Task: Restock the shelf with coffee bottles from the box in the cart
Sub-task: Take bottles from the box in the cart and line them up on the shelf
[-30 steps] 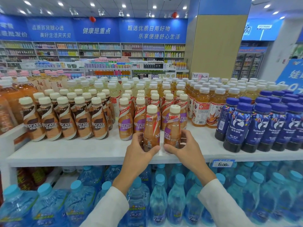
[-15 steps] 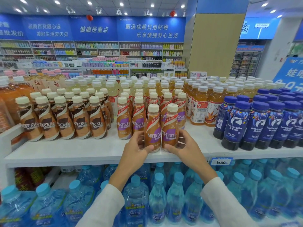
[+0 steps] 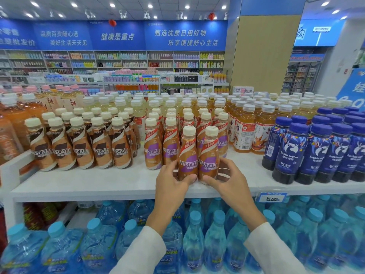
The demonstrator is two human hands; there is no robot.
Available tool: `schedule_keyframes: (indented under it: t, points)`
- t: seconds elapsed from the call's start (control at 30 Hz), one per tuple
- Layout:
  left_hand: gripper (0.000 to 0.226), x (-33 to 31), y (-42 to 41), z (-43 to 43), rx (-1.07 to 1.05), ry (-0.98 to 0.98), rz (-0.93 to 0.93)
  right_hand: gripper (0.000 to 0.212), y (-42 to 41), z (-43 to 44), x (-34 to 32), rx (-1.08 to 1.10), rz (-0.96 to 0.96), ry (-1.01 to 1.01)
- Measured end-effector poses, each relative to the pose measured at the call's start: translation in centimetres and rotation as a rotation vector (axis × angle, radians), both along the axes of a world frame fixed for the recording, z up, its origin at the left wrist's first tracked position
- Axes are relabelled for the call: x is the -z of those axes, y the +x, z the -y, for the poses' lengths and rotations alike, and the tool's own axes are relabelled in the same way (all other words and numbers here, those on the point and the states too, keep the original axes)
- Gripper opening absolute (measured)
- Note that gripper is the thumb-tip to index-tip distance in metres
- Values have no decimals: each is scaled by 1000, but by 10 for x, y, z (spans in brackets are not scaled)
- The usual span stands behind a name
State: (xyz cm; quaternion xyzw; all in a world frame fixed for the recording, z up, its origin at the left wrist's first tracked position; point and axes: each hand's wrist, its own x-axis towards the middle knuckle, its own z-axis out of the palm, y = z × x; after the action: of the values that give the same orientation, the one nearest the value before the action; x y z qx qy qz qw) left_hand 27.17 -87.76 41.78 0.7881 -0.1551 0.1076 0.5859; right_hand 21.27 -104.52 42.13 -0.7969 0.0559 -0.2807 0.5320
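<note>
Your two coffee bottles point(image 3: 198, 155) stand upright and touching at centre frame on the smooth white shelf point(image 3: 98, 184); they are glossy waisted plastic with cream ribbed caps and purple-and-tan sleeves; your left hand point(image 3: 173, 182) curls its fingers point(image 3: 194, 179) round the left bottle's base, thumb in front; your right hand point(image 3: 229, 178) cups the right bottle likewise, both grips closed on the bottles; matching purple-labelled bottles point(image 3: 162, 147) crowd just behind; brown-labelled bottles point(image 3: 79, 147) stand at left; dark blue bottles point(image 3: 316, 153) at right; clear water bottles point(image 3: 197, 244) fill the lower frame.
</note>
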Motion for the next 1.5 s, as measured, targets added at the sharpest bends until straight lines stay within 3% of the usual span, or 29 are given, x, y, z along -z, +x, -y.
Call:
schedule_keyframes:
  t: [0.37,1.0,1.5]
  points:
    - [40,-1,1,35,-216,14,87,53,27,9,-12,34,-77,-17]
    - [32,-9,15,52,-308,68,16,63,55,22,-14,35,-139,-53]
    - [31,-5,17,55,-347,68,39,57,57,21,-12,37,-159,-86]
